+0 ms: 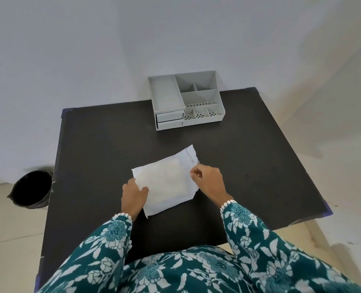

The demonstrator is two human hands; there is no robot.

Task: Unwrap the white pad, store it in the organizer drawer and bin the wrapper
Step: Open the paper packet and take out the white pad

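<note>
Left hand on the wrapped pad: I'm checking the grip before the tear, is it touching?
Touching. The head view shows the left hand with its thumb lying on the wrapped pad's near-left edge.

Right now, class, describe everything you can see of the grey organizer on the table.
The organizer is a pale grey, plastic-looking box standing upright at the far edge of the dark table, against the wall. On top: one long open tray at left, several smaller compartments at right, some with perforated floors. Two shut drawers sit at front left. Nothing shows inside; neither hand touches it.

Dark tabletop [260, 166] standing against a pale wall [90, 60]; beige floor [10, 229] showing alongside it.
</note>
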